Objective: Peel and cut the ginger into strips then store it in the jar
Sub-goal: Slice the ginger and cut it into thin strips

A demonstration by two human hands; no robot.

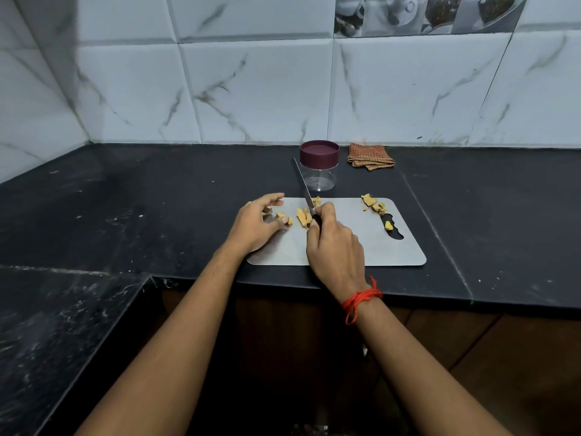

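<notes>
Right, cutting stage: my right hand (333, 243) grips the knife (303, 187) over ginger pieces (303, 217) on the board (361, 247), left hand (256, 225) loosely spread, thumb touching one; next I'd slice finer strips, then unlid the jar (319, 158)

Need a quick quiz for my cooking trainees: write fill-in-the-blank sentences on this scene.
The right hand grips the ____.
The jar wears a maroon ____.
The folded cloth lies to the jar's ____.
The ginger pieces lie on the cutting ____.
Missing: knife, lid, right, board.
</notes>
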